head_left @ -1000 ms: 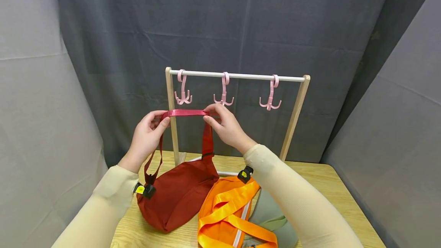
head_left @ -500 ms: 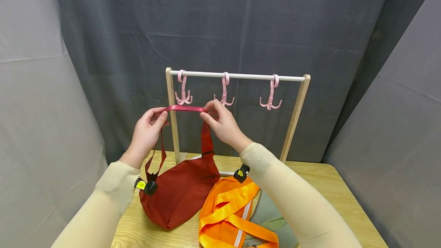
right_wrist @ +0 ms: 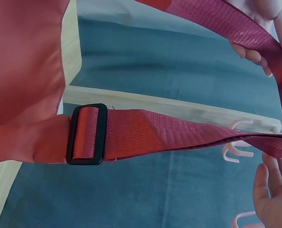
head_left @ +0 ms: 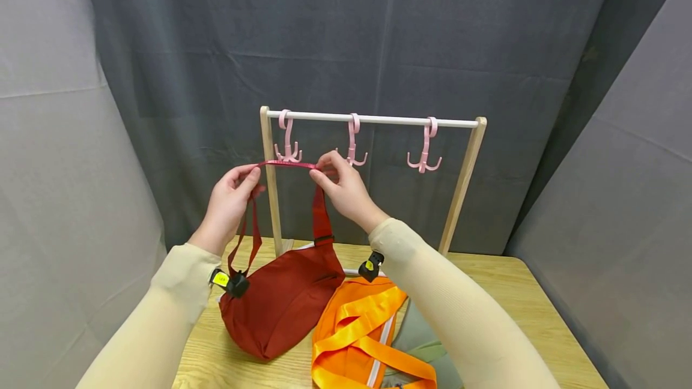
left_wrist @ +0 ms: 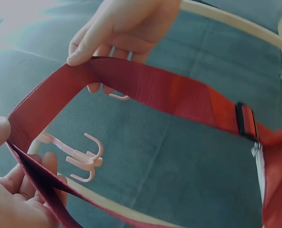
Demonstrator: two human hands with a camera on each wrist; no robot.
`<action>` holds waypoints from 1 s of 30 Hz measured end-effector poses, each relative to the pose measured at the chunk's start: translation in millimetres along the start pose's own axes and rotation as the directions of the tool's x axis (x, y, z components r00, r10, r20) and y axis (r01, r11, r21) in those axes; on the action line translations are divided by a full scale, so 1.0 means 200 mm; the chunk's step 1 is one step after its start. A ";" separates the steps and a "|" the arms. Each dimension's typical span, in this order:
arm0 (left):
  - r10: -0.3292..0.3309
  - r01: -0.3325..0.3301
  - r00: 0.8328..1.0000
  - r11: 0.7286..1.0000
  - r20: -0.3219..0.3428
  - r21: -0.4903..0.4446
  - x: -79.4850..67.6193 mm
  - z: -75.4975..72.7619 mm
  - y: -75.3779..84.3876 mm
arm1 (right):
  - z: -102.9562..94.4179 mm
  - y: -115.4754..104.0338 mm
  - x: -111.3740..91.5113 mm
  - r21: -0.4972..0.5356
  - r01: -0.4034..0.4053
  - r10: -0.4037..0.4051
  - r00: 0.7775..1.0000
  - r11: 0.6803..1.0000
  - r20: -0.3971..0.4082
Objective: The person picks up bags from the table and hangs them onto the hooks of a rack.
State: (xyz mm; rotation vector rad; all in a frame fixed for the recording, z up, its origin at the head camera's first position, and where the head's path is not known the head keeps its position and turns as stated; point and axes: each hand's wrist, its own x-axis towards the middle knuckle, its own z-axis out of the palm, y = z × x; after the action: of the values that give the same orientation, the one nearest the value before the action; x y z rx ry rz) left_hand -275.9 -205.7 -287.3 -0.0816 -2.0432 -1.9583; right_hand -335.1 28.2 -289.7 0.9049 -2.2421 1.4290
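Left of centre, the left hand (head_left: 227, 202), its fingers bent, pinches a red webbing strap (head_left: 289, 164) between thumb and fingers. Lower left of centre, the dark red shoulder bag (head_left: 281, 311) is slung from this strap; too loose a pinch could let the webbing slide and the bag drop or tip. Above, the strap crosses in front of the prongs of the left pink hook (head_left: 288, 143); the gap in depth is hard to judge, and a misjudged reach might snag one prong. Near centre, the right hand (head_left: 348, 194) pinches the strap's other end, thumb over bent fingers; uneven lifting could twist the webbing near the black slider buckle (right_wrist: 87, 134). At lower centre, the orange bag (head_left: 351, 332) lies just beside the red one, where its loose straps could catch.
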 end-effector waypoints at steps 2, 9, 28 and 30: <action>-0.025 0.025 1.000 0.999 0.007 -0.028 0.01 0.00 0.00 | 0.00 0.00 0.00 0.000 -0.009 0.009 1.000 1.000 -0.002; -0.071 0.071 0.997 0.996 0.012 -0.062 0.01 0.02 0.00 | 0.00 0.00 0.01 -0.001 -0.029 0.029 1.000 1.000 -0.010; -0.092 0.089 0.995 0.992 -0.034 -0.093 0.07 0.06 0.01 | 0.04 0.01 0.07 0.003 -0.026 0.026 0.999 1.000 -0.047; -0.098 0.095 0.995 0.992 -0.035 -0.085 0.08 0.06 0.01 | 0.04 0.01 0.07 0.002 -0.026 0.026 0.998 1.000 -0.050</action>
State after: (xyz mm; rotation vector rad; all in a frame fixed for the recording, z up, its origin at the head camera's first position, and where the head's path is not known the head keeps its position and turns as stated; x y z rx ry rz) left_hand -292.0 -196.5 -281.1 0.0373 -1.9745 -2.0862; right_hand -346.4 16.4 -286.8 0.8347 -2.2242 1.4488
